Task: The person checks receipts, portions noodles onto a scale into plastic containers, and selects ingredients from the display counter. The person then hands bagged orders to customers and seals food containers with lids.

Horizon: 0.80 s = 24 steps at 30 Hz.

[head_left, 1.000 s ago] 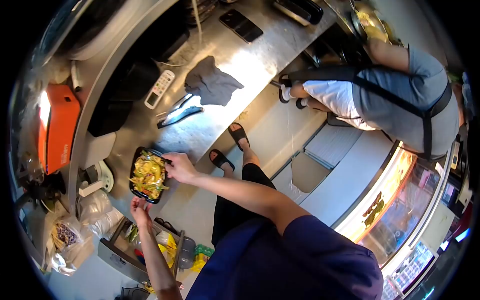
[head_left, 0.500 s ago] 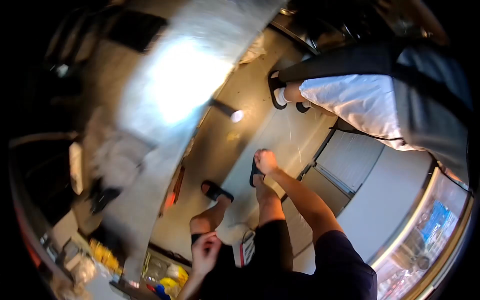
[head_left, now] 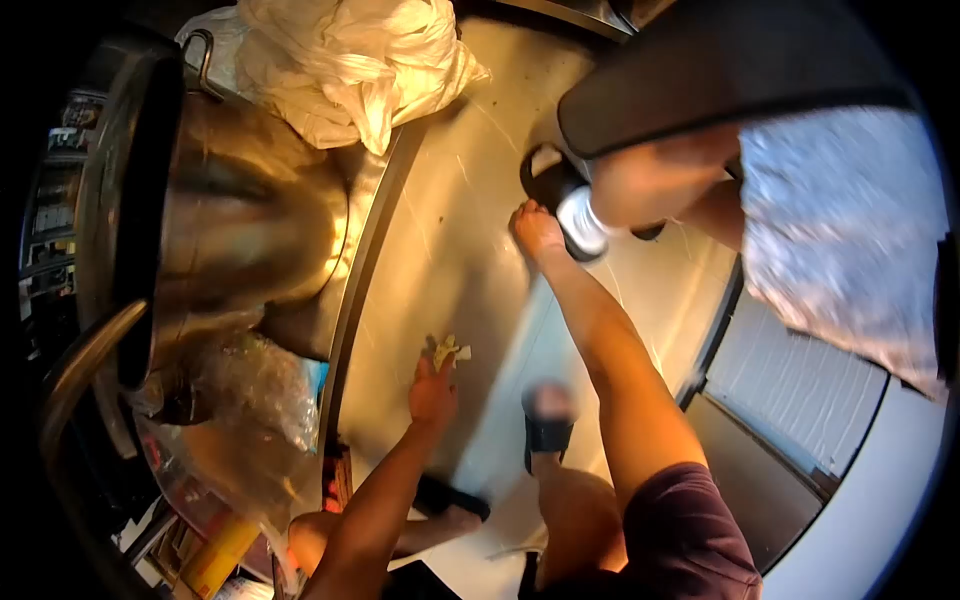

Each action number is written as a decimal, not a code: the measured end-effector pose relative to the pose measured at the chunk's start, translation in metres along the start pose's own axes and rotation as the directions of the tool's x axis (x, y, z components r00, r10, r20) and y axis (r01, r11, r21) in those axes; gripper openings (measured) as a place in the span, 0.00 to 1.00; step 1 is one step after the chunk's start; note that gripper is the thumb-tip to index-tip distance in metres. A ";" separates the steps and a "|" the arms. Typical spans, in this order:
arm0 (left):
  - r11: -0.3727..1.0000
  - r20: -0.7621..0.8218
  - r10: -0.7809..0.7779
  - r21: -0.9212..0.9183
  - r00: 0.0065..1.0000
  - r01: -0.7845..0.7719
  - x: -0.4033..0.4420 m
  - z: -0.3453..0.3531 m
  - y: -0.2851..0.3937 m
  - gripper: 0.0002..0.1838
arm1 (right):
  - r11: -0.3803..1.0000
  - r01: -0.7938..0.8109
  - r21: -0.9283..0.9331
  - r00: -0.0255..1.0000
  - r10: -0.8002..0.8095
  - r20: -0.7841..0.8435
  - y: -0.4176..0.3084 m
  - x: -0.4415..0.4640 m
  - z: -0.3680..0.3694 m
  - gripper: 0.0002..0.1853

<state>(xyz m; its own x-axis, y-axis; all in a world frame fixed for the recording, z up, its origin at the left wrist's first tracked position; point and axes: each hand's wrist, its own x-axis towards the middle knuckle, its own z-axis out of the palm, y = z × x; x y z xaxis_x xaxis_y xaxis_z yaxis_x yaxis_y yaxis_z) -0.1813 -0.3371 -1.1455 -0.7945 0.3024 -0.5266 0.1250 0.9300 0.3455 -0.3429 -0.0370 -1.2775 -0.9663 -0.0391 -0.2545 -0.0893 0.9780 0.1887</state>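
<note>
My left hand reaches down to the floor, its fingers stretched out and slightly apart. Just at the fingertips lie pale yellow scraps on the floor; whether the fingers touch them is hard to tell. Farther forward, my right hand is low, its fingers curled in. Anything inside those fingers is hidden. Right beside it is another person's foot in a black slide sandal and white sock.
A large metal pot and a crumpled pale plastic bag sit on the left, above clear plastic bags. The other person's leg and silvery apron take up the right. A white cabinet stands below.
The view has dropped closer to the floor. My left hand has moved from my lap out to the yellow scraps. My right hand has moved forward, beside the other person's foot.
</note>
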 end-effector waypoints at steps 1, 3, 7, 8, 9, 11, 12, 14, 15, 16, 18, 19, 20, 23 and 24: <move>0.999 0.054 -0.020 0.031 0.998 0.019 0.016 0.005 0.002 0.31 | 0.996 0.050 0.076 0.999 -0.051 0.009 -0.003 0.009 0.015 0.13; 0.996 0.119 -0.063 0.066 0.991 0.056 0.028 0.022 -0.005 0.33 | 0.992 0.032 0.124 0.996 -0.043 0.083 -0.018 -0.004 -0.012 0.13; 0.996 -0.002 -0.045 0.076 0.999 0.045 0.055 0.064 -0.033 0.24 | 0.999 0.039 -0.009 0.997 -0.040 -0.064 -0.085 -0.019 0.030 0.10; 0.995 -0.006 -0.049 0.087 0.999 0.050 0.054 0.072 -0.035 0.20 | 0.982 0.024 0.189 0.999 -0.018 -0.035 -0.111 -0.029 0.052 0.11; 0.996 -0.003 -0.042 0.074 0.999 0.042 0.055 0.083 -0.043 0.20 | 0.928 -0.002 0.372 1.000 0.009 -0.017 -0.117 -0.037 0.047 0.13; 0.994 -0.200 0.076 -0.057 0.977 -0.089 0.058 0.092 -0.063 0.12 | 0.956 0.115 0.271 0.993 -0.104 -0.057 -0.104 -0.062 0.005 0.11; 0.994 -0.201 0.083 -0.055 0.976 -0.096 0.057 0.086 -0.061 0.12 | 0.958 0.231 0.172 0.972 -0.220 -0.082 -0.096 -0.071 -0.017 0.10; 0.923 -0.202 -0.063 -0.384 0.977 -0.020 0.046 0.066 -0.052 0.10 | 0.959 0.261 0.113 0.964 -0.252 -0.084 -0.078 -0.069 0.003 0.09; 0.922 -0.200 -0.062 -0.387 0.978 -0.021 0.041 0.059 -0.051 0.10 | 0.953 0.298 0.057 0.952 -0.293 -0.082 -0.070 -0.069 0.002 0.09; 0.911 -0.191 -0.028 -0.408 0.981 -0.053 0.039 0.049 -0.053 0.10 | 0.952 0.301 0.056 0.952 -0.296 -0.082 -0.064 -0.069 0.000 0.09; 0.899 -0.182 0.011 -0.429 0.983 -0.089 0.034 0.039 -0.056 0.10 | 0.980 0.095 0.173 0.994 -0.103 0.036 -0.050 -0.072 -0.034 0.09; 0.879 -0.181 0.007 -0.467 0.983 -0.092 0.033 0.035 -0.056 0.10 | 0.981 0.091 0.170 0.994 -0.098 0.037 -0.048 -0.074 -0.038 0.09; 0.858 -0.183 0.003 -0.505 0.983 -0.096 0.031 0.031 -0.054 0.10 | 0.969 0.054 0.242 0.997 -0.067 0.043 -0.046 -0.075 -0.039 0.10; 0.820 -0.135 0.020 -0.565 0.991 -0.094 0.025 0.016 -0.050 0.11 | 0.899 -0.105 0.425 0.994 0.087 0.063 -0.055 -0.079 -0.011 0.11; 0.819 -0.137 0.023 -0.565 0.990 -0.097 0.020 0.004 -0.043 0.11 | 0.896 -0.054 0.441 0.999 0.046 0.028 -0.056 -0.083 -0.007 0.10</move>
<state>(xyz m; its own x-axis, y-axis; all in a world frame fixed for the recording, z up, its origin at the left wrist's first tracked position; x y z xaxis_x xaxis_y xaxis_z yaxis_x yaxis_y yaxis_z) -0.2002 -0.3709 -1.1736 -0.8654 0.2920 -0.4073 -0.1565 0.6147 0.7731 -0.2591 -0.0898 -1.2604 -0.9623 0.0120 -0.2717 0.0786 0.9687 -0.2355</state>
